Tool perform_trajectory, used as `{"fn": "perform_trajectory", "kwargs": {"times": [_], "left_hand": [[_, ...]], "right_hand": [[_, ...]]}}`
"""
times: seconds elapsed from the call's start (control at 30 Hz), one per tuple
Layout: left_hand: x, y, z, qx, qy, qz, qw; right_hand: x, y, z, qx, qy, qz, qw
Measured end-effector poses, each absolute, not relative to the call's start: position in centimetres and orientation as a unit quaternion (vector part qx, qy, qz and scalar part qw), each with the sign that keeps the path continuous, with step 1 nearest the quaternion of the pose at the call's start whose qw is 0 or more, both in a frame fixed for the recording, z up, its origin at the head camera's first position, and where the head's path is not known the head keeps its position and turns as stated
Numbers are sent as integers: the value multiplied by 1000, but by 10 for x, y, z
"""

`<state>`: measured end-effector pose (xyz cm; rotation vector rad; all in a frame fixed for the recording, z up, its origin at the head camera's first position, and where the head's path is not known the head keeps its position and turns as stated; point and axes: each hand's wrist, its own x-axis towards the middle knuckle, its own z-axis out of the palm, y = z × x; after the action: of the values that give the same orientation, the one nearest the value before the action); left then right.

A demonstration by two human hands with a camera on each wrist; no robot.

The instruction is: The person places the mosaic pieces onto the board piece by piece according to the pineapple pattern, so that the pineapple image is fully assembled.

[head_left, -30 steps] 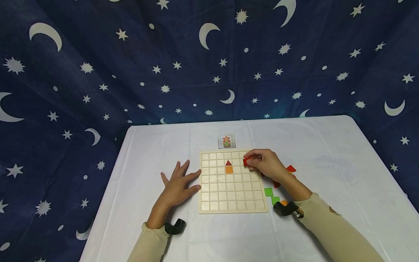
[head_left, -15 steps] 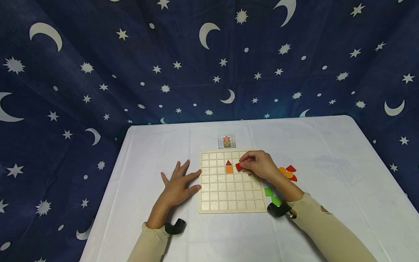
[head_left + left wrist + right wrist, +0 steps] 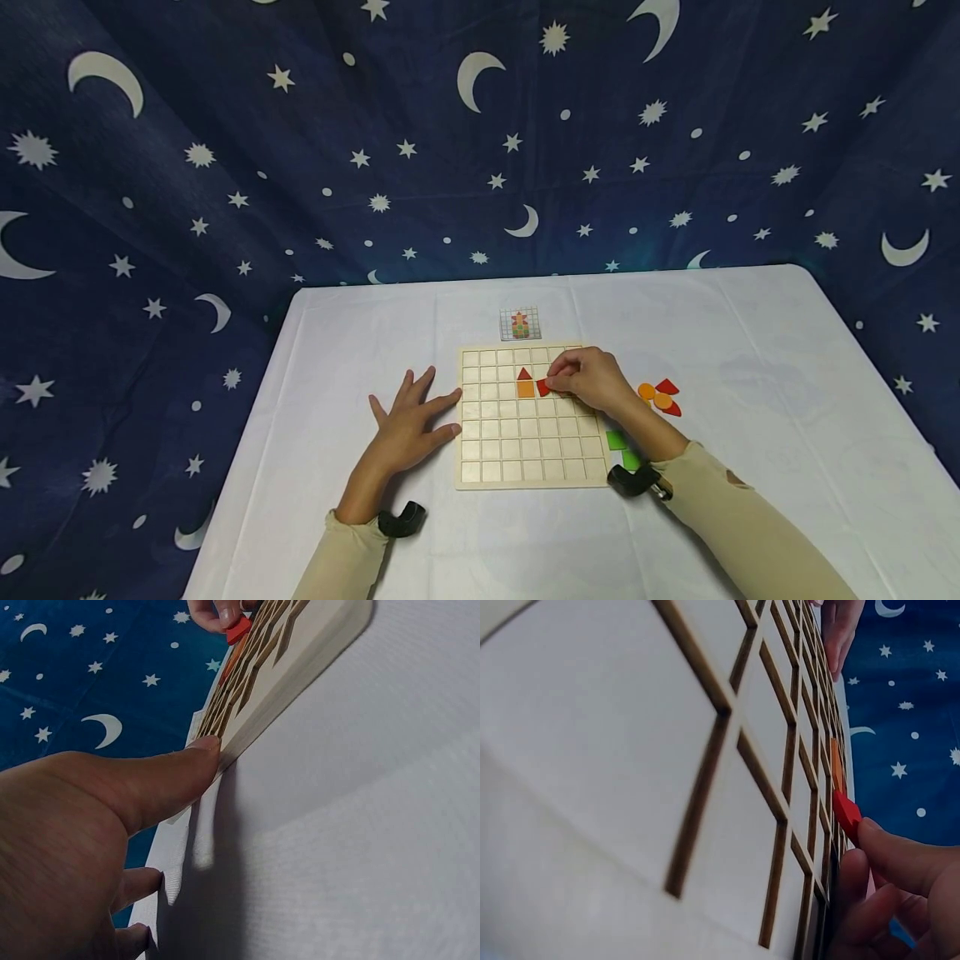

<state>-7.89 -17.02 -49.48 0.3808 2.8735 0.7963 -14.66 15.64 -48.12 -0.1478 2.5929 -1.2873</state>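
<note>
My right hand (image 3: 592,379) pinches a red tile (image 3: 542,387) between thumb and fingers, just right of an orange square tile (image 3: 526,389) on the wooden grid board (image 3: 498,473). In the right wrist view the red tile (image 3: 847,815) tilts against the grid, one end close to the orange piece (image 3: 837,766). A red triangle tile (image 3: 523,374) sits in the cell above the orange square. My left hand (image 3: 408,429) lies at the board's left edge with fingers spread. Its thumb (image 3: 176,772) touches the board's side in the left wrist view.
A small pattern card (image 3: 520,323) lies behind the board. Right of the board are orange round tiles (image 3: 647,391), red tiles (image 3: 667,387) and green square tiles (image 3: 616,440), some partly under my right forearm. A starry cloth (image 3: 420,167) hangs behind the white table (image 3: 750,375).
My right hand has carried the red tile left and slightly toward me, from the board's right side to beside the orange square. The left hand has stayed still.
</note>
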Motion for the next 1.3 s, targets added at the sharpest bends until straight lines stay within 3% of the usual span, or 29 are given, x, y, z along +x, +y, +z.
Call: {"fn": "perform_trajectory", "kwargs": {"times": [0.63, 1.3], "left_hand": [[-77, -170, -494, 126, 953, 267, 70], [-78, -170, -493, 126, 955, 259, 72]], "right_hand": [[-144, 150, -482, -89, 918, -377, 88], [-148, 158, -481, -99, 912, -380, 117]]}}
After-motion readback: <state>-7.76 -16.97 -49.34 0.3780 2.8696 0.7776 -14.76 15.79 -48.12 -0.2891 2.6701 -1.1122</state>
